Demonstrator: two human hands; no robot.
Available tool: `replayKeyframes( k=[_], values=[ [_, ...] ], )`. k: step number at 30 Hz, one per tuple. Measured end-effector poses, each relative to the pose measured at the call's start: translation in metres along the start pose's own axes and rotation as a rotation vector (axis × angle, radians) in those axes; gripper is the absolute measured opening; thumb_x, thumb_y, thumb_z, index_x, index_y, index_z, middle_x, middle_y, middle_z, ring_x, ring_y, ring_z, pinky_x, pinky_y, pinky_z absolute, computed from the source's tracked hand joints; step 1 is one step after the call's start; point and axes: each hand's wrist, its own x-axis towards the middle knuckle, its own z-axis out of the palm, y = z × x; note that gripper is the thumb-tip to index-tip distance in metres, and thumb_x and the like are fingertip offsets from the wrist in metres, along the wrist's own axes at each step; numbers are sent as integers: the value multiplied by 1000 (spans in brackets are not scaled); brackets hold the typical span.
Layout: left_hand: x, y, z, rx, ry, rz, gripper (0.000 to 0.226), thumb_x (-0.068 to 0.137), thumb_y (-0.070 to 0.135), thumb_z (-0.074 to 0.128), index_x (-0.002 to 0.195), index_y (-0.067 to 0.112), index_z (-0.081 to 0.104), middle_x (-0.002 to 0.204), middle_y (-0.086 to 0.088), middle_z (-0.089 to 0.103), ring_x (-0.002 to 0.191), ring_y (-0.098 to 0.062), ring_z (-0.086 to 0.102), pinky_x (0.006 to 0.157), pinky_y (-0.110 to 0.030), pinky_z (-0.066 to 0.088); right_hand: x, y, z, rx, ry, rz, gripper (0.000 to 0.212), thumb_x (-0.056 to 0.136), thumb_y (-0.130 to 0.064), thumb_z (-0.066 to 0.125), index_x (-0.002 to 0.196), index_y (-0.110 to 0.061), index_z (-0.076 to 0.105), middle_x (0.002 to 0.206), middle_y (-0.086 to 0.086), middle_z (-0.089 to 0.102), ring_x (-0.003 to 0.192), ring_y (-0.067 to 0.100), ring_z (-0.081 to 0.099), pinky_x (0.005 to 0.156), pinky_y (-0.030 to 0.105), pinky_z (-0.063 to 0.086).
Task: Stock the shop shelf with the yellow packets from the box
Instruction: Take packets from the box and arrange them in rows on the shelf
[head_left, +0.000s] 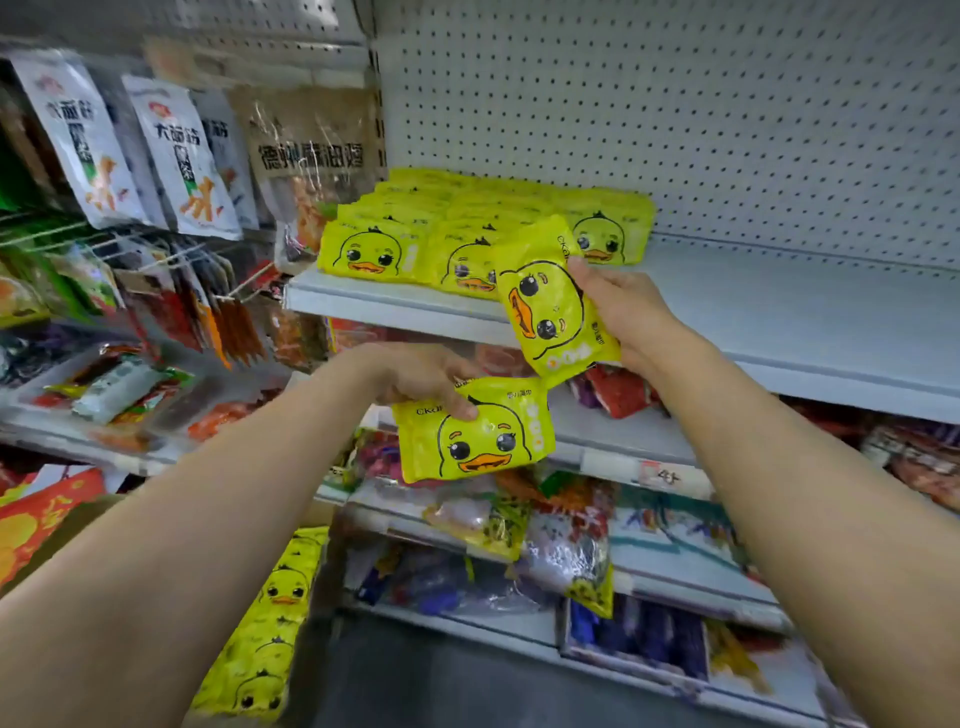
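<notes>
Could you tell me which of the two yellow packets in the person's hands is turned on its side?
The packet in the right hand, the upper packet: its duck face is rotated sideways. The lower packet, held by the left hand, shows its duck roughly upright.

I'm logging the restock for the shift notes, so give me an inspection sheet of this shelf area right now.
Surface: white shelf, bare on its right side.
Job's things: yellow duck packets in rows on the shelf's left side; more stacked in the box below.
Clutter: snack bags on hooks to the left; mixed packets on the lower shelves.
Grippers: left hand holds one duck packet; right hand holds another, turned sideways.
Cables: nothing seen.
Surroundings: white pegboard back panel.
</notes>
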Motion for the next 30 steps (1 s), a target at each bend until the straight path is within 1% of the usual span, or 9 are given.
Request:
replayKeyframes(
  k=[3,6,9,13,17,21,23,28,30],
  values=[
    [14,37,8,51,10,40,36,85,5,70,120,13,65,109,-9,73,98,-27,71,77,-40,60,3,-6,-41,-6,64,26,35,84,-49,72,89,-14,74,93,5,77,89,24,74,89,49,57],
    [33,69,12,134,30,60,29,84,8,73,111,17,69,110,-8,73,102,-27,70,89,-45,56,7,-13,-74,19,121,66,51,76,-59,73,99,-13,73,99,7,76,93,28,73,89,56,56],
    [55,101,11,268,62,77,27,82,15,77,106,22,70,109,2,73,106,-17,67,101,-40,49,8,-22,-98,58,191,72,41,84,-52,72,96,-13,72,97,8,76,89,28,74,85,55,57],
    [86,139,4,353,77,107,29,82,16,76,110,14,70,102,-3,74,96,-21,71,87,-40,57,19,-30,-129,78,261,74,40,81,-56,72,93,-18,72,97,4,77,90,29,74,87,55,57],
    [118,171,-13,501,139,149,36,79,26,80,110,14,68,115,-4,67,111,-24,61,95,-40,50,36,-38,-154,64,323,48,42,78,-59,70,89,-18,74,94,5,77,90,31,74,87,58,56],
    [151,200,-35,583,162,162,55,80,28,79,129,15,59,133,-4,56,126,-24,49,107,-37,39,60,-40,-173,70,387,27,39,81,-55,71,90,-18,75,94,6,77,88,32,74,86,59,56],
    [168,210,-49,637,184,173,56,80,31,78,129,14,59,131,-4,56,126,-26,48,108,-40,39,75,-40,-180,61,400,17,45,77,-58,73,95,-16,74,96,6,77,88,33,74,85,62,55],
    [212,215,-90,698,227,173,41,76,29,81,113,21,64,123,-5,57,122,-27,50,105,-46,42,106,-43,-184,45,463,5,32,85,-51,70,90,-19,71,92,4,77,83,29,75,78,56,59],
    [226,214,-102,716,249,188,45,77,29,81,117,24,62,120,0,52,121,-25,49,105,-44,42,119,-42,-183,36,463,1,32,86,-50,70,89,-19,73,87,2,77,80,27,75,76,54,60]
  ],
)
